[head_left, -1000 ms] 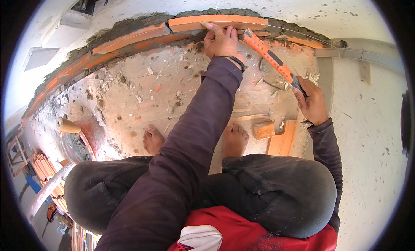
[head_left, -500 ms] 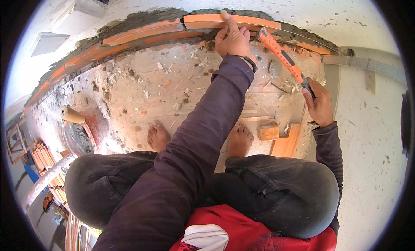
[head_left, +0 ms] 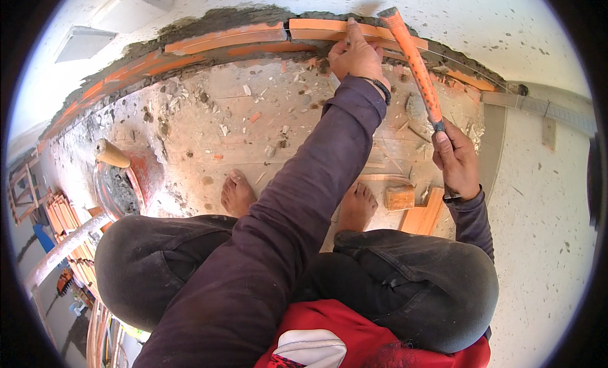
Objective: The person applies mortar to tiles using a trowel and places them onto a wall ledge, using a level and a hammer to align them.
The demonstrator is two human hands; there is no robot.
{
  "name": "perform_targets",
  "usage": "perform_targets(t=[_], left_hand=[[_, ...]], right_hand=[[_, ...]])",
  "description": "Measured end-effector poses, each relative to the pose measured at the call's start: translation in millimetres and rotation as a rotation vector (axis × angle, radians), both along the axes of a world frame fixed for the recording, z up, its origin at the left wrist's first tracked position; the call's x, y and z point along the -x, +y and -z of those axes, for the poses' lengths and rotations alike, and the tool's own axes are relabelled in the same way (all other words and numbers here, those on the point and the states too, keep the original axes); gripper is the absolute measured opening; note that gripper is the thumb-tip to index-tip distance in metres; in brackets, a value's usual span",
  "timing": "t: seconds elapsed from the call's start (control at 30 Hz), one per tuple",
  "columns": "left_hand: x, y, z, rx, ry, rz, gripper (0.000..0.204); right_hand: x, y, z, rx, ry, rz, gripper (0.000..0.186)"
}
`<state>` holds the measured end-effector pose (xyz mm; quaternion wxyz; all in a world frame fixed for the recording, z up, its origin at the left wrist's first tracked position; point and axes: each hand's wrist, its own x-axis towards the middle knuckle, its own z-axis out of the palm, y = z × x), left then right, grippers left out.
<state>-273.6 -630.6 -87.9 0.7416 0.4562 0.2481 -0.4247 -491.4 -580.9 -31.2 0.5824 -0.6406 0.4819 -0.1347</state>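
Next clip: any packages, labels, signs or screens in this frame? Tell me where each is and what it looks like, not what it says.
None can be made out: no package, label, sign or screen.
Left hand: rests on the curved course of orange bricks in grey mortar.
Right hand: holds the long orange-handled hammer, raised over the bricks.
Dark round bucket with a wooden handle: at the left, on the rubble-strewn concrete floor.

Bright daylight falls on a rough platform (head_left: 253, 127) littered with rubble and chips. A pale speckled wall (head_left: 544, 241) rises at right. Far below at left, stacked orange bricks (head_left: 63, 219) lie beside metal railing (head_left: 60, 251).
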Motion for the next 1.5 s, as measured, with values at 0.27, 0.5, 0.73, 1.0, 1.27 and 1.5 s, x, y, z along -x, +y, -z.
perform_targets(t=[0.27,0.5,0.73,1.0,1.27,1.5], left_hand=[[-4,5,2,0.058,-0.018,0.064,0.048],[-4,0,6,0.103,0.043,-0.029,0.04],[-7,5,0,0.053,0.022,0.156,0.054],[-6,8,0,0.097,-0.012,0.16,0.068],[2,13,-17,0.025,-0.059,0.17,0.064],[-19,29,17,-0.218,-0.555,-0.059,0.038]], right_hand=[[-6,2,17,-0.154,-0.081,0.033,0.04],[-12,3,13,-0.166,-0.025,0.043,0.037],[-13,6,12,-0.245,-0.079,0.079,0.036],[-6,12,11,-0.236,-0.187,0.176,0.034],[22,25,19,-0.231,-0.159,0.28,0.038],[53,42,30,-0.202,-0.026,0.263,0.04]])
